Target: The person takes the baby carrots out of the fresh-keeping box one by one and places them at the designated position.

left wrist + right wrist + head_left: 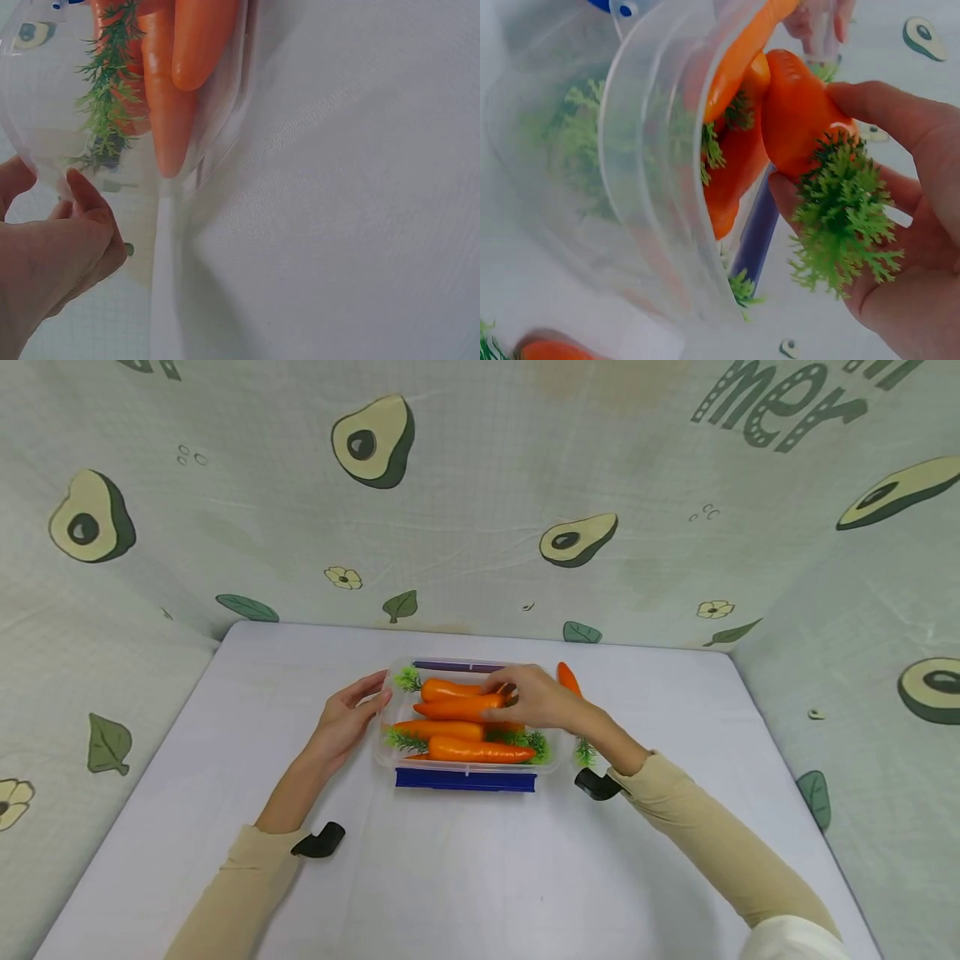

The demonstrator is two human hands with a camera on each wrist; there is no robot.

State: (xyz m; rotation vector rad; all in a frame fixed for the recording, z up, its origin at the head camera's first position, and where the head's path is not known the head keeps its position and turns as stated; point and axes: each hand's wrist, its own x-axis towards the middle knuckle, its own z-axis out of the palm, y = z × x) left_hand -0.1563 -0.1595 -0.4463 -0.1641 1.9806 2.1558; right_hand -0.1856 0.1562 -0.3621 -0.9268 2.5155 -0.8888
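Observation:
A clear plastic food container (381,745) with blue latches holds several orange toy carrots (480,750) with green leafy tops. My left hand (347,718) is at its left side; in the left wrist view, thumb and fingers pinch the container's edge (45,171). Over the container, my right hand (536,697) grips another carrot (795,112) near its leafy end (844,217). That carrot lies crosswise above the others, its tip towards the left. Whether it touches those below is hard to tell.
Just right of the container a further carrot (567,678) lies on the white table (465,860), partly hidden by the right arm. Behind the table hangs a cloth (480,502) printed with avocados. A blue latch (465,780) juts from the container's front.

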